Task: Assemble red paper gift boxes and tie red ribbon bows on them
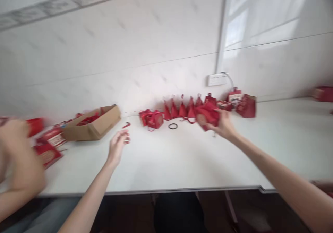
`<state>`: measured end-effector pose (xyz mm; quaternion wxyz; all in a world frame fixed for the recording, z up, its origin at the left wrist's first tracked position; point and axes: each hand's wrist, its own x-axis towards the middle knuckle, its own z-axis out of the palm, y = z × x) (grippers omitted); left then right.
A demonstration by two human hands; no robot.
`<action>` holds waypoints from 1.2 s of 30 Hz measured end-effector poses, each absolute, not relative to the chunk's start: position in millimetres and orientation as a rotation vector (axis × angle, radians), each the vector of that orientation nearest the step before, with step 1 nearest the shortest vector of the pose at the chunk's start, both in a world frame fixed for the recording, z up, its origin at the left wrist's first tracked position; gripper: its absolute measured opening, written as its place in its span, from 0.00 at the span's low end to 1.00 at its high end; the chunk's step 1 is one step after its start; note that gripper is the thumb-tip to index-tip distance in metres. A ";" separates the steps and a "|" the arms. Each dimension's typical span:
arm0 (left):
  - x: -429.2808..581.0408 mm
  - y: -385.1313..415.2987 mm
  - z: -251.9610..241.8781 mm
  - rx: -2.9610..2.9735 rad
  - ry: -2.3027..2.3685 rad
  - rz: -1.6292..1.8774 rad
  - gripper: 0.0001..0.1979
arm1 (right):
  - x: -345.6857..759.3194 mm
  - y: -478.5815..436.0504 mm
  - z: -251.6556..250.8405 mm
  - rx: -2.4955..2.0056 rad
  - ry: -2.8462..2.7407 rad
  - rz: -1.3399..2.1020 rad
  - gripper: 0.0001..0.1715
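My right hand [225, 123] grips a small red gift box [204, 118] above the table, toward the back right. The box has a pale round emblem on its side and looks blurred. Over the table to the left is my left hand [119, 145], its fingers loosely bent and apart, with nothing visible in them. Just beyond its fingertips lies a small red strip [126, 125]. Two red boxes with ribbons [155, 119] sit between my hands, close to the wall. Beside them is a black ring [172, 126] lying flat.
Several red cone-shaped boxes [182, 111] line the wall. A cardboard box [83, 132] with red pieces stands left. Red bags [246, 105] stand at the back right. At far left, another person's arm [23, 160] reaches over red boxes [48, 155]. A power strip [216, 79] is on the wall.
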<state>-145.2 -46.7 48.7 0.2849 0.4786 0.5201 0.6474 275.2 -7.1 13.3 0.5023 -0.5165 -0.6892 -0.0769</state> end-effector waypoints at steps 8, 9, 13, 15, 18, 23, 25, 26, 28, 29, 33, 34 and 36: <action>40.2 24.4 -13.1 1.534 0.967 1.626 0.31 | 209.2 0.2 -9.7 -0.860 -2.027 0.033 0.47; 45.9 30.4 -19.6 1.505 0.963 1.653 0.31 | 208.7 3.9 -15.8 -0.849 -2.017 0.054 0.46; 50.6 39.4 -42.0 1.519 0.934 1.531 0.29 | 219.7 12.2 -33.0 -0.912 -1.968 0.153 0.42; 50.3 36.9 -46.7 1.511 0.957 1.486 0.27 | 225.7 10.5 -34.3 -0.937 -1.949 0.213 0.38; 51.5 31.4 -46.0 1.468 0.991 1.449 0.25 | 230.3 4.5 -31.7 -0.919 -1.907 0.343 0.31; 53.6 27.8 -42.8 1.478 0.982 1.428 0.19 | 230.2 2.0 -30.0 -1.011 -1.641 0.436 0.14; 53.2 27.2 -41.8 1.479 1.006 1.397 0.19 | 231.5 3.9 -29.5 -1.061 -1.585 0.426 0.11; 52.7 26.8 -41.0 1.485 1.025 1.379 0.20 | 232.8 4.8 -29.0 -1.079 -1.571 0.430 0.10; 51.4 25.6 -37.9 1.512 1.037 1.347 0.20 | 235.9 5.5 -28.1 -1.104 -1.538 0.454 0.09; 50.4 24.8 -35.8 1.532 1.029 1.321 0.20 | 237.3 5.3 -27.8 -1.113 -1.517 0.461 0.08; 44.3 21.5 -25.0 1.644 0.957 1.178 0.21 | 238.2 0.9 -29.2 -1.104 -1.470 0.390 0.07; 42.5 20.7 -22.4 1.669 0.930 1.162 0.22 | 237.4 -0.3 -30.2 -1.085 -1.482 0.347 0.07; 39.4 19.6 -18.0 1.686 0.876 1.150 0.20 | 235.5 -1.7 -31.9 -1.043 -1.523 0.256 0.09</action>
